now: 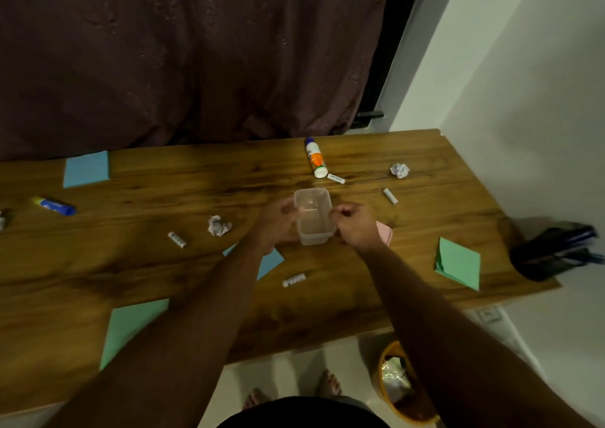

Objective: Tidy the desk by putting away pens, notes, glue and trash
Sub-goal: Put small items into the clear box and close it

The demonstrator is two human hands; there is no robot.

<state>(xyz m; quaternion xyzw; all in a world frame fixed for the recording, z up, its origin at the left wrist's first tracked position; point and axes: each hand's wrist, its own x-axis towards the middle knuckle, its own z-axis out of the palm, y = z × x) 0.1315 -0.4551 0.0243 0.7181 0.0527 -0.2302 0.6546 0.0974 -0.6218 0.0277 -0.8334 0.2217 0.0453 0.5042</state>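
A clear plastic box (313, 213) stands in the middle of the wooden desk (163, 273). My left hand (278, 223) grips its left wall. My right hand (355, 226) is curled at its right rim, fingers pinched; what it pinches is too blurred to tell. A pink lid (385, 232) lies behind my right hand. Around lie a white and orange glue bottle (316, 158), a blue glue tube (54, 205), small white glue sticks (390, 195) (177, 239) (293, 280) (336, 178), crumpled paper balls (400, 170) (218, 226), and blue (86, 169) and green notes (458, 263) (131, 326).
A black pen holder (550, 254) with pens stands at the desk's right edge. An orange waste bin (397, 385) with crumpled trash stands on the floor below the desk's front edge. A dark curtain hangs behind the desk, with a white wall on the right.
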